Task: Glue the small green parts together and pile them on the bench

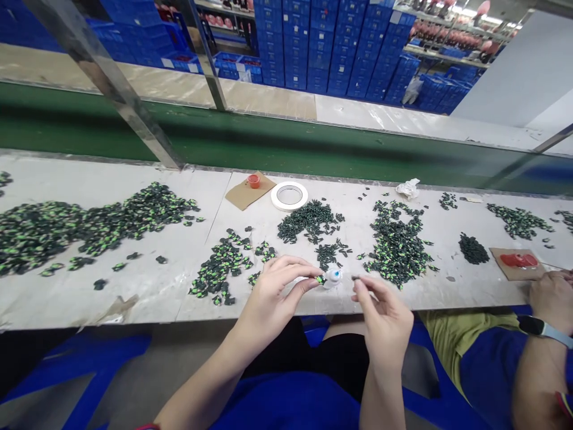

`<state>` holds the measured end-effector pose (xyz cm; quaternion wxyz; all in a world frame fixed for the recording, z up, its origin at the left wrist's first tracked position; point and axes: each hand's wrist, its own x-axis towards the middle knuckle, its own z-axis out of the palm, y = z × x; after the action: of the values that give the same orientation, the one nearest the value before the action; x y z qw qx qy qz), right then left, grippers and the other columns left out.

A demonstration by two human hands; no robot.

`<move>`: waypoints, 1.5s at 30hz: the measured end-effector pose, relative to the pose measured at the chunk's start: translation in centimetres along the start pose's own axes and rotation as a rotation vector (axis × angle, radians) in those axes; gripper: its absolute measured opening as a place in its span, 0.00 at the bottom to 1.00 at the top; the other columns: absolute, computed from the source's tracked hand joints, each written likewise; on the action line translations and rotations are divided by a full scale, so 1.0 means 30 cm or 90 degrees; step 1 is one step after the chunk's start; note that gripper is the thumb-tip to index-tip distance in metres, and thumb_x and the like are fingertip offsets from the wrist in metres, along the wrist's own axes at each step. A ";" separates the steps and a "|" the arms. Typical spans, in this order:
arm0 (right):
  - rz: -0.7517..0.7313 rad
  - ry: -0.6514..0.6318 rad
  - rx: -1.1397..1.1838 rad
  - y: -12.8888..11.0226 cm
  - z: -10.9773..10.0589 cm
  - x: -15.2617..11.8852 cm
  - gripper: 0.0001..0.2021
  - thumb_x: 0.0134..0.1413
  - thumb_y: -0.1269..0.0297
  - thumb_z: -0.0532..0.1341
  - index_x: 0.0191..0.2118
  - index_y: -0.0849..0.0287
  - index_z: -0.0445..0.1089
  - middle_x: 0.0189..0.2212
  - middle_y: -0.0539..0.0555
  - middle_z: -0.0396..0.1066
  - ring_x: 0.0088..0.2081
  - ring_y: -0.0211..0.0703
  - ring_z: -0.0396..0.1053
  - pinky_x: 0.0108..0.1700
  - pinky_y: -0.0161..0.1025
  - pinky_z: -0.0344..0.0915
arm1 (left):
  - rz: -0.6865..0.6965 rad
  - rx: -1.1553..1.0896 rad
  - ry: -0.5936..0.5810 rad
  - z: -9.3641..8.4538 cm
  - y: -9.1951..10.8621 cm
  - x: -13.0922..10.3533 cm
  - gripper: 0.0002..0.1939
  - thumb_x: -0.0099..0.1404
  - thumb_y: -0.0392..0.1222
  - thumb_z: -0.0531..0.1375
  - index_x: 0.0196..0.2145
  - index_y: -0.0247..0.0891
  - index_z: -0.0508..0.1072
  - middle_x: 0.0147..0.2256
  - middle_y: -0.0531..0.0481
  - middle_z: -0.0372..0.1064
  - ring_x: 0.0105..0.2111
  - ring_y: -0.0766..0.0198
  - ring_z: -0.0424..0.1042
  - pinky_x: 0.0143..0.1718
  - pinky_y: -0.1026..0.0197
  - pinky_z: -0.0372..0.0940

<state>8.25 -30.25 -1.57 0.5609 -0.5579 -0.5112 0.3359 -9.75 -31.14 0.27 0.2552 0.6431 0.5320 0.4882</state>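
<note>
My left hand (286, 283) pinches a small black-and-green part (320, 279) between thumb and fingertips. Just right of it stands a small white bottle (333, 277) with a blue tip. My right hand (385, 304) is closed on a small dark piece (356, 278), too small to name exactly. Beyond the hands lies a heap of small dark cylindrical pieces (308, 221), with a smaller group nearer the bottle. Black-and-green parts are piled left of my left hand (219, 266) and beyond my right hand (398, 245).
A roll of white tape (289, 197) lies by a brown cardboard piece (239, 194) bearing a red cap-like dish (253, 181). A large heap (40, 233) covers the far left. At right, a co-worker's hand (553, 292) is near cardboard with red material (519, 261). A metal post (111, 89) rises at left.
</note>
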 end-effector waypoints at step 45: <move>-0.193 -0.252 -0.023 0.008 0.021 -0.041 0.04 0.53 0.72 0.58 0.31 0.56 0.63 0.29 0.50 0.65 0.31 0.39 0.67 0.32 0.36 0.65 | 0.032 0.021 -0.104 0.029 0.047 -0.032 0.06 0.62 0.35 0.59 0.36 0.41 0.75 0.33 0.47 0.75 0.38 0.58 0.72 0.40 0.56 0.65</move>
<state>7.40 -31.21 -2.14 0.4839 -0.4081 -0.6947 0.3415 -8.32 -32.32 0.80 0.2744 0.6981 0.5012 0.4314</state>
